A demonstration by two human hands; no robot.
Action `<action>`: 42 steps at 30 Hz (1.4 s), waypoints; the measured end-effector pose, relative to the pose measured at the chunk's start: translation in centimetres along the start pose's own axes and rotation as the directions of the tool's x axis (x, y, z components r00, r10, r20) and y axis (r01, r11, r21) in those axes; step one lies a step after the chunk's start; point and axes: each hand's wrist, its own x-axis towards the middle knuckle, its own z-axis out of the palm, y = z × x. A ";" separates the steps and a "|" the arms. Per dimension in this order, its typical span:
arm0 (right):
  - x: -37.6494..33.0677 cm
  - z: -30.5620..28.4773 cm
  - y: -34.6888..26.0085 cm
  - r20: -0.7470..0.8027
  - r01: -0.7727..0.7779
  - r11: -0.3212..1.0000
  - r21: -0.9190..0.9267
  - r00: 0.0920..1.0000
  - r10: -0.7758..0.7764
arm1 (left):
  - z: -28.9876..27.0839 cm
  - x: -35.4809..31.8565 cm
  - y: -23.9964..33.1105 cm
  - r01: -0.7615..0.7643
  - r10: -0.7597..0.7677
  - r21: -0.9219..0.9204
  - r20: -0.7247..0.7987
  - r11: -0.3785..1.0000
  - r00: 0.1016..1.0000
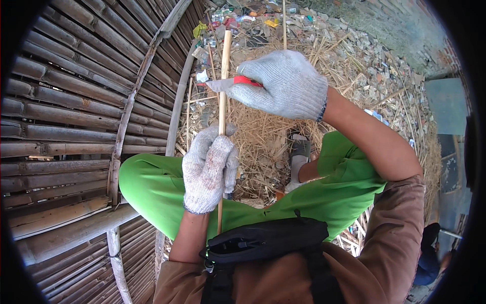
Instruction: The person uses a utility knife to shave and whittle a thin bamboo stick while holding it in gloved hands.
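My left hand (208, 169), in a grey knit glove, grips a thin bamboo stick (223, 81) that stands nearly upright in front of me. My right hand (283, 83), gloved the same way, holds a red-handled knife (230, 82). Its blade lies across the stick above my left hand. The stick's lower end runs down behind my left wrist toward a black pouch (266, 240) at my waist.
A slatted bamboo platform (76, 116) fills the left side. Dry straw and shavings (263, 137) cover the ground, with litter (243, 20) farther off. My legs in green trousers (152, 185) and a sandalled foot (299, 154) are below. Another person (430, 258) crouches at the lower right.
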 end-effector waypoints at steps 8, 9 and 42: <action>1.3 -5.5 4.6 -0.187 -0.332 0.938 -0.097 0.932 0.310 | -0.5 -0.3 0.2 0.004 -0.004 -0.017 0.013 1.000 1.000; 1.1 -5.4 4.7 -0.276 -0.273 0.959 -0.070 0.929 0.244 | -0.7 0.1 -0.1 -0.030 0.030 -0.024 0.030 0.999 0.999; 0.2 -0.7 -0.7 0.110 -0.053 0.998 -0.033 0.992 0.056 | 0.5 -0.3 -0.4 -0.042 0.057 0.211 -0.065 0.977 0.996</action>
